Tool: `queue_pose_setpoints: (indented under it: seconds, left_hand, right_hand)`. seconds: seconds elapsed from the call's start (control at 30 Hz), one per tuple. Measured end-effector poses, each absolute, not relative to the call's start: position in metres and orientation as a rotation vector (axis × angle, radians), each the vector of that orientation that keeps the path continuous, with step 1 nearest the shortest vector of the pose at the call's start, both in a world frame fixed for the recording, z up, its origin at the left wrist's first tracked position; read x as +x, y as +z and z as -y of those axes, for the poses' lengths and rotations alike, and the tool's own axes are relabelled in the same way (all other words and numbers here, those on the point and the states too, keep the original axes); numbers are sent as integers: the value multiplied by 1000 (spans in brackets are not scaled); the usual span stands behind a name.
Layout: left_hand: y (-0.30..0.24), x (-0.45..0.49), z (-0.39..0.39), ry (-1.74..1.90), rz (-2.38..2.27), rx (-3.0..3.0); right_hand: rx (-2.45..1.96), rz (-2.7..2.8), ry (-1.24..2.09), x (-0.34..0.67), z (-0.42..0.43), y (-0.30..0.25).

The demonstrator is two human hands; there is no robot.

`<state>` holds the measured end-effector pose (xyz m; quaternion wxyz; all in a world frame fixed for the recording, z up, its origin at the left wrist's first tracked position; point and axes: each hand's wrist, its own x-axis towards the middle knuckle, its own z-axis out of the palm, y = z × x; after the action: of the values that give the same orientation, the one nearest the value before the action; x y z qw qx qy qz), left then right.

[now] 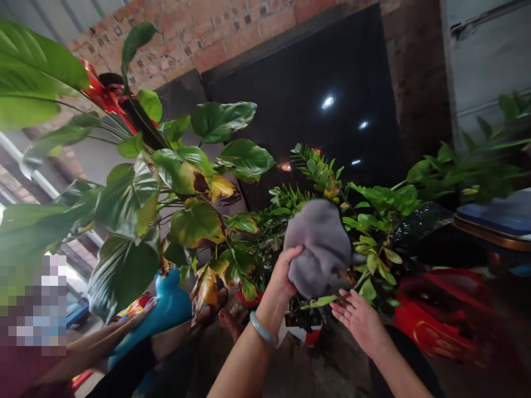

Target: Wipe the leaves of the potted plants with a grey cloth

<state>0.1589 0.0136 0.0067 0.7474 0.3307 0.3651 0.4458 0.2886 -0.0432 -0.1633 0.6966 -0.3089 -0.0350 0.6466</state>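
My left hand (286,271), with a pale bangle (264,330) on its wrist, grips a soft grey cloth (317,243) at its left edge. The cloth hangs in front of the potted greenery and hides part of it. Lower right of the cloth, my right hand (357,318) is open with its fingers stretched out beneath a leafy green stem (360,279). A narrow leaf (321,302) lies just above those fingertips; whether they touch it I cannot tell.
A large-leaved plant (186,221) with browned, yellowing leaves fills the left. Below it, another person's arm (120,331) reaches toward a blue gourd-shaped object (170,301). A red bag (443,315) stands at right. Behind is a dark glossy panel (298,105) in a brick wall (186,38).
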Motion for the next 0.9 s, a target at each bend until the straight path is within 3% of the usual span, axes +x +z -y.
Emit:
queue_pose_setpoints:
  seconds: [0.17,0.37,0.5,0.7,0.8,0.9]
  left_hand:
    - [26,193,-43,1219,-839,696]
    - [-50,154,12,762,-1060,530]
    - [-41,132,28,629,-985,573]
    - [15,141,-23,1267,-737,658]
    - [-17,140,-17,1236,-885,638]
    - [-68,129,14,871,-1065,722]
  right_hand:
    - [-664,107,1457,288,42,-164]
    - [-746,31,1472,289,42,-167]
    - [-708,-13,1431,288,44,-164]
    - [-721,97,1442,288,46,-155]
    - [-741,88,1450,288,48,-152]
    - [-791,98,1477,289,50,-151]
